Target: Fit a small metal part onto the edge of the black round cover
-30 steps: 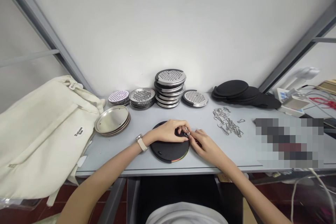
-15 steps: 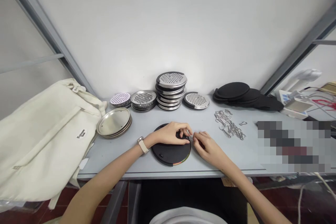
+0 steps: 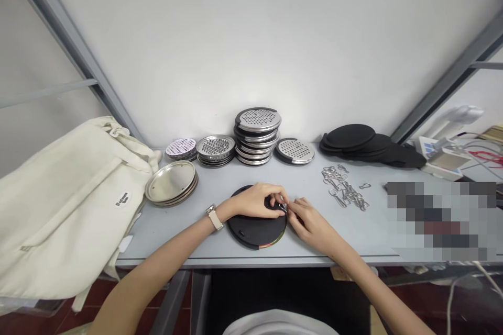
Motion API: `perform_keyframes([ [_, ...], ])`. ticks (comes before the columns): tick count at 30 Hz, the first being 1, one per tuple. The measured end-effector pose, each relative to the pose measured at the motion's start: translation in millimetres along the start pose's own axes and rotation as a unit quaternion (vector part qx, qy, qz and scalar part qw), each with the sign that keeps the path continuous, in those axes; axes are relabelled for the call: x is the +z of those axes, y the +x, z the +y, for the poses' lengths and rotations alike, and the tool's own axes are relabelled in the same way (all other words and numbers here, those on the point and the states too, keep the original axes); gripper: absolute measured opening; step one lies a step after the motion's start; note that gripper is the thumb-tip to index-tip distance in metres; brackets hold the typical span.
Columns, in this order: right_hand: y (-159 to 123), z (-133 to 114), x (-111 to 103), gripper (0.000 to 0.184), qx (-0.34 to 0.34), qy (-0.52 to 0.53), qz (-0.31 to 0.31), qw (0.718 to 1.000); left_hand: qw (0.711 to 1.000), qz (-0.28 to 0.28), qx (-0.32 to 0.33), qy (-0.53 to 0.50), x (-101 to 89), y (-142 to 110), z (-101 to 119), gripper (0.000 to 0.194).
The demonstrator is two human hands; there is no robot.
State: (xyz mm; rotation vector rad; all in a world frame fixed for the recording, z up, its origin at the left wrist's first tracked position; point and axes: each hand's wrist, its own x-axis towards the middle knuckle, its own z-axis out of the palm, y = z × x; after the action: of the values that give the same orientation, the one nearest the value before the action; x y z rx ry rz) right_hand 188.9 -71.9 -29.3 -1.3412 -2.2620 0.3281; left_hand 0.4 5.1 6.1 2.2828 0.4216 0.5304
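A round black disc (image 3: 257, 233) with a shiny, partly coloured rim lies flat near the table's front edge. My left hand (image 3: 261, 200) reaches over it, thumb and fingers closed about its right edge. Between my two hands shows a small metal wire clip (image 3: 282, 207), set against that edge. My right hand (image 3: 308, 220) pinches the clip's outer end, its fingertips almost touching those of my left. How far the clip is hooked to the disc is hidden by my fingers. To the right lies a loose pile of similar metal clips (image 3: 346, 191).
At the back stand a tall stack of perforated metal discs (image 3: 257, 138), a single one (image 3: 295, 151), and stacked grater plates (image 3: 215, 147). Plain metal discs (image 3: 171, 180) sit left beside a cream bag (image 3: 78, 209). Black round pads (image 3: 353, 141) lie back right, near cables and a blurred-out patch.
My right hand has moved slightly left and closer to my left hand, bringing the metal clip to the disc's edge. My left hand stays over the disc.
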Motion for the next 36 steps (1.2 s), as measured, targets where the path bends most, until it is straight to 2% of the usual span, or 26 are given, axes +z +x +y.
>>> perform_keyframes([
  [11, -1.9, -1.1, -0.6, 0.025, 0.0, 0.01, 0.008, 1.0, 0.997, -0.008, -0.042, -0.058, 0.6, -0.2, -2.4, 0.032],
  [18, -1.6, -0.5, -2.3, 0.026, -0.006, 0.007, 0.008, 1.0, 0.997, -0.021, -0.037, -0.067, 0.7, -0.7, -2.0, 0.031],
  [24, -2.3, -0.9, -1.3, 0.021, -0.03, -0.009, -0.003, 1.0, 0.999, -0.004, 0.002, -0.044, 0.1, 0.8, 1.2, 0.027],
  [36, -3.5, -0.9, -4.3, 0.025, -0.018, 0.015, -0.008, 1.0, 0.998, -0.018, -0.027, -0.054, -1.1, 0.0, 0.1, 0.028],
])
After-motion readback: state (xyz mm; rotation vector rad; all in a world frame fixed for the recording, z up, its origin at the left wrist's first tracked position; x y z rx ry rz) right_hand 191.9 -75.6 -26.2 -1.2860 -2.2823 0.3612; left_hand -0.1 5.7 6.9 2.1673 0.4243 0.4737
